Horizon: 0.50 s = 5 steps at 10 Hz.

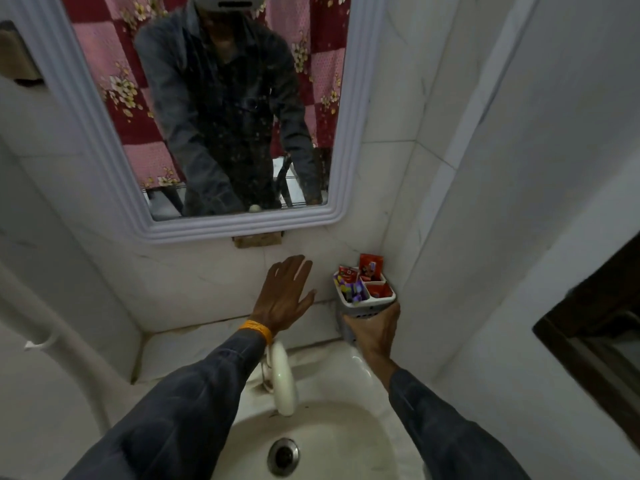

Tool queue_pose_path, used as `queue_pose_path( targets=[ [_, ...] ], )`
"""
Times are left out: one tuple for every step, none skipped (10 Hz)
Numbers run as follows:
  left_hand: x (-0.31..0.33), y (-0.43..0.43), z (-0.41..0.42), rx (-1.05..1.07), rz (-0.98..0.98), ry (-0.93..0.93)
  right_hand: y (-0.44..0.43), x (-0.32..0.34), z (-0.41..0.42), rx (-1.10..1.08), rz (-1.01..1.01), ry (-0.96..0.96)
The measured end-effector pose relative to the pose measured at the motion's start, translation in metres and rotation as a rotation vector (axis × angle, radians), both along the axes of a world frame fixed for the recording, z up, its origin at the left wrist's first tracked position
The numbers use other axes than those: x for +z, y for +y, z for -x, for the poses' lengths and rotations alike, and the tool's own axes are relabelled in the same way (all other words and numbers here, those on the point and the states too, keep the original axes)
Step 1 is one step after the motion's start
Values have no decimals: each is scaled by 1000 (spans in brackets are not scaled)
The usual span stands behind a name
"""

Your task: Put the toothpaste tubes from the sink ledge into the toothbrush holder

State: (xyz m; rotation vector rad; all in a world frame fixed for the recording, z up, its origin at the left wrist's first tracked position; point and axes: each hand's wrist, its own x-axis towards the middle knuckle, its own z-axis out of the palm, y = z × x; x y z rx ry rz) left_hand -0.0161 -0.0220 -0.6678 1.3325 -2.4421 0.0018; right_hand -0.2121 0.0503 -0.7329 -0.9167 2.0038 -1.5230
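Note:
A white toothbrush holder [367, 305] with compartments stands in the corner at the right end of the sink ledge [194, 344]. Red toothpaste tubes [370, 266] stick up from its back compartments, another red tube [379, 291] lies in the right one, and purple and yellow items [349, 289] fill the front left one. My right hand [372, 332] grips the holder's body from below. My left hand [285, 296] hovers flat against the wall tiles just left of the holder, fingers spread, holding nothing.
A white tap [282, 379] curves over the basin [346, 427], with the drain [283, 456] below. A white-framed mirror [86, 116] hangs above the ledge. A tiled wall closes in on the right, and a white pipe [59, 344] runs down the left.

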Motion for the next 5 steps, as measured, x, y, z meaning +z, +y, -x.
queue_pose_path(
  targets=[
    [-7,0,-1,-6,-36,-48,-6,-5,-3,35,-51,-49],
    [-12,-1,-4,-25,-41,-45,-13,-16,2,76,-72,-77],
    [-7,2,-8,2,-56,-8,-9,-13,4,101,-131,-45],
    [-4,6,-16,1,16,49,7,-9,-3,91,-115,150],
    [9,14,-22,40,62,81,20,5,-13,64,-35,469]
  ],
)
